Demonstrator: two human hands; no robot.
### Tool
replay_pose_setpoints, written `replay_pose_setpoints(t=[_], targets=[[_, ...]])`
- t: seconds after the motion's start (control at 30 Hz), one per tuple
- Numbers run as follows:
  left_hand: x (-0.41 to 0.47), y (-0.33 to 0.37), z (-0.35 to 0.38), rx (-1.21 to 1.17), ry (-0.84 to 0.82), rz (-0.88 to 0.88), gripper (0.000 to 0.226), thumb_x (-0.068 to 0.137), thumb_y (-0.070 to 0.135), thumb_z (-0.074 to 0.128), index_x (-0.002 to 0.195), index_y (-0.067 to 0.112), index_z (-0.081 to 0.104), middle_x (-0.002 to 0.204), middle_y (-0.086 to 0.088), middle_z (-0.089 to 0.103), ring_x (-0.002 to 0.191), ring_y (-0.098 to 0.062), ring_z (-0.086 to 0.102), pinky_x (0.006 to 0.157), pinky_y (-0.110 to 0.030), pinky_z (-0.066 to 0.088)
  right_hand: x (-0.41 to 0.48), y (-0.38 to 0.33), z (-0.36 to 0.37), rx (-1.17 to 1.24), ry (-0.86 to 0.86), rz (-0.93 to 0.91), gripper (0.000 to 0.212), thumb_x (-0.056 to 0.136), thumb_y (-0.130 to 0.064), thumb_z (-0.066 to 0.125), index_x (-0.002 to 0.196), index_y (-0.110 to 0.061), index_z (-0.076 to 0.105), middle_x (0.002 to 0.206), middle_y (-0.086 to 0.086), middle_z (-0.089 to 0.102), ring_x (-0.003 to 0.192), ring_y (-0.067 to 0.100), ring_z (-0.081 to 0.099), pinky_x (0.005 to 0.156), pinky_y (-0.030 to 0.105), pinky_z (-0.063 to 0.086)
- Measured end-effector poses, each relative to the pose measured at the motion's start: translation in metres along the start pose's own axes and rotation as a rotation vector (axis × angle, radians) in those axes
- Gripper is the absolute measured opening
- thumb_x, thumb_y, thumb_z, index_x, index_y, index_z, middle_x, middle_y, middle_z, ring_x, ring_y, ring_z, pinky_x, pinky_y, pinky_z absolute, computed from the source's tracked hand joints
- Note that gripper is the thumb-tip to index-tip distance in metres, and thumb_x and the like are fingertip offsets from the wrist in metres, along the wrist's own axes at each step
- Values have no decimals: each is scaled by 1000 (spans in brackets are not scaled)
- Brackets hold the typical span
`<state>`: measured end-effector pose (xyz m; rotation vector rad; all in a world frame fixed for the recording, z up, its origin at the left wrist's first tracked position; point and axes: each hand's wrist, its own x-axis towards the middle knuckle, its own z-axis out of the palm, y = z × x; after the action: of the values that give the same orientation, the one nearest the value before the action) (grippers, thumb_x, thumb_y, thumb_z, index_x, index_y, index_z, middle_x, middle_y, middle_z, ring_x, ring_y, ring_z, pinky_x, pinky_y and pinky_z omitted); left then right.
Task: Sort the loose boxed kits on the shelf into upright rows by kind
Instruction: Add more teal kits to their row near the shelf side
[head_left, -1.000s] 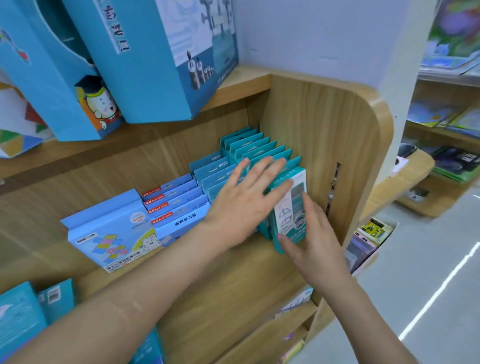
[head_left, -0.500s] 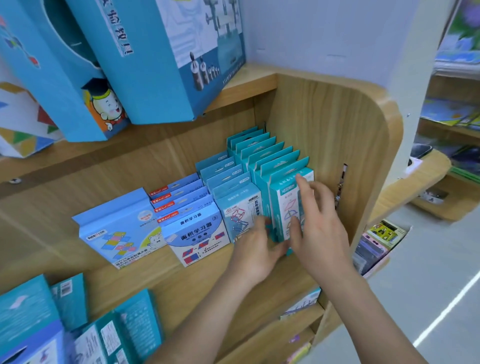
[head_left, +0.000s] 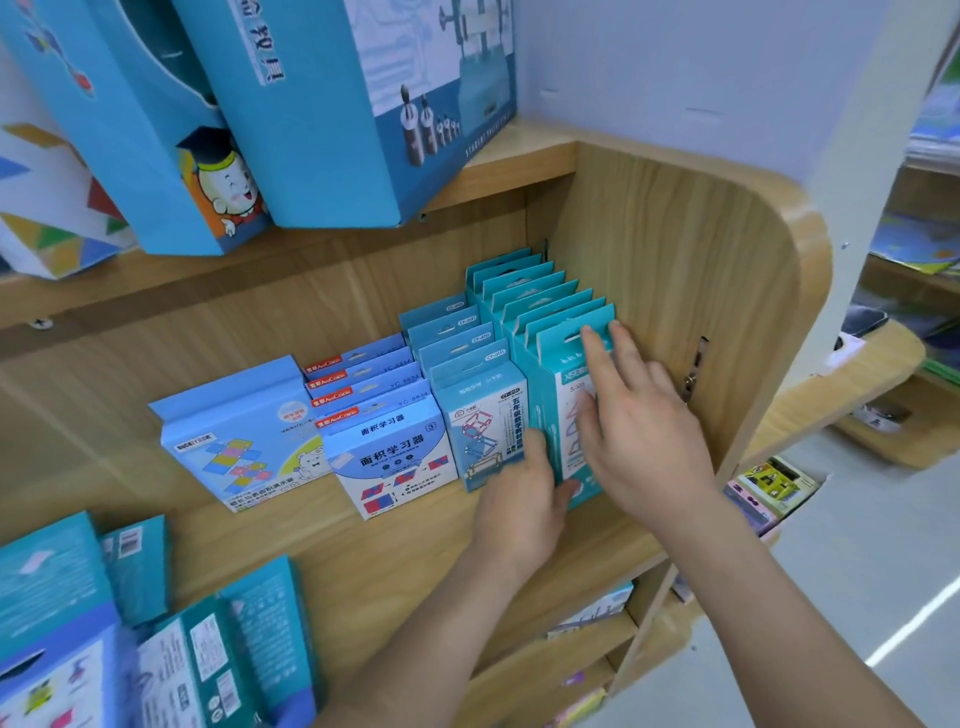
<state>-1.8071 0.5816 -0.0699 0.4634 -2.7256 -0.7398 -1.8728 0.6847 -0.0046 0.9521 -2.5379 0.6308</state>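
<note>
Four upright rows (head_left: 467, 374), right hand (head_left: 644, 431) fingers (head_left: 597, 358) flat on front teal kit (head_left: 563, 387), left hand (head_left: 519, 493) pinching it, side panel (head_left: 675, 249) alongside.

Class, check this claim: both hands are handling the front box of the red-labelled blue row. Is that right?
No. The head view shows the left hand and right hand on the front box of the teal row beside the side panel.

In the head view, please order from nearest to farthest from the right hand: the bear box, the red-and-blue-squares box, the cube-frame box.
1. cube-frame box, just left of the right hand.
2. red-and-blue-squares box, further left.
3. bear box, leftmost in the row of fronts.
</note>
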Motion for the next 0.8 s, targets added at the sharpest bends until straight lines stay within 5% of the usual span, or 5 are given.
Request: replay_pose_setpoints(t=[0.17, 0.4, 0.67, 0.8], targets=[[-5, 1, 2, 68, 30, 21, 34, 92, 34, 56, 112, 16, 34, 91, -10, 68, 77, -29, 65, 57, -37, 48, -9, 3, 1, 45, -7, -9, 61, 94, -30, 45, 148, -23, 16, 158, 5, 10, 132, 25, 38, 87, 34, 51], [-2, -3, -1, 43, 143, -62, 42, 81, 48, 66, 104, 22, 44, 87, 3, 69, 74, -16, 65, 60, -31, 50, -24, 18, -4, 328, 146, -106, 52, 88, -12, 55, 138, -18, 39, 149, 2, 31, 121, 14, 46, 73, 29, 56], [-9, 2, -7, -63, 209, -146, 48, 76, 51, 70, 108, 24, 46, 96, 3, 70, 81, -11, 66, 65, -23, 49, -37, 31, 0, 493, 139, -154, 44, 90, -10, 50, 134, -15, 46, 130, -2, 46, 108, 14, 53, 79, 32, 55], [-11, 1, -6, -107, 248, -159, 46, 74, 51, 72, 103, 26, 48, 85, 6, 67, 74, -11, 64, 68, -32, 53, -41, 35, 4, 521, 135, -130, 43, 89, -15, 47, 132, -15, 49, 125, -2, 50, 107, 12, 53, 80, 31, 53]])
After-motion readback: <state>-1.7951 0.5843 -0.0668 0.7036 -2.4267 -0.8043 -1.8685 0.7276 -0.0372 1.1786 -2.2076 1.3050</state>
